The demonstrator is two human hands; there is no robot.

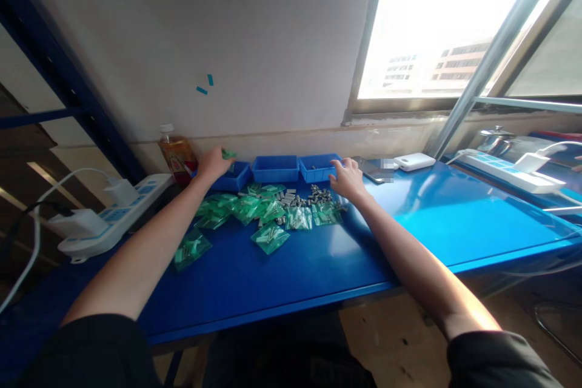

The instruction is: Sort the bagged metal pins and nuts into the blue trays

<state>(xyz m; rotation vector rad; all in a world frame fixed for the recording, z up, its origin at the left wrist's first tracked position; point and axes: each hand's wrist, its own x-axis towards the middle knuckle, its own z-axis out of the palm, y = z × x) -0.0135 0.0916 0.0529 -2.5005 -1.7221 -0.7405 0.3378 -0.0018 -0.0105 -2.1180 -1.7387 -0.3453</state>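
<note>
My left hand [215,163] is closed on a small green bag [228,154] above the left blue bin [235,179]. My right hand [347,177] is at the right edge of the right blue bin [313,175], its fingers apart and curved over the rim. Between these stands the middle blue bin [275,170]. In front of the bins lie a heap of green bags [248,208] and a pile of small metal parts [318,194]. One green bag [270,237] with parts inside lies nearer the front, and another [193,248] is beside my left forearm.
A bottle [177,154] stands behind my left wrist. A white power strip [116,216] lies at the left, another [511,171] at the right. A phone [371,171] and a white device [414,161] lie right of the bins. Part of a person's hand [577,163] shows at the right edge.
</note>
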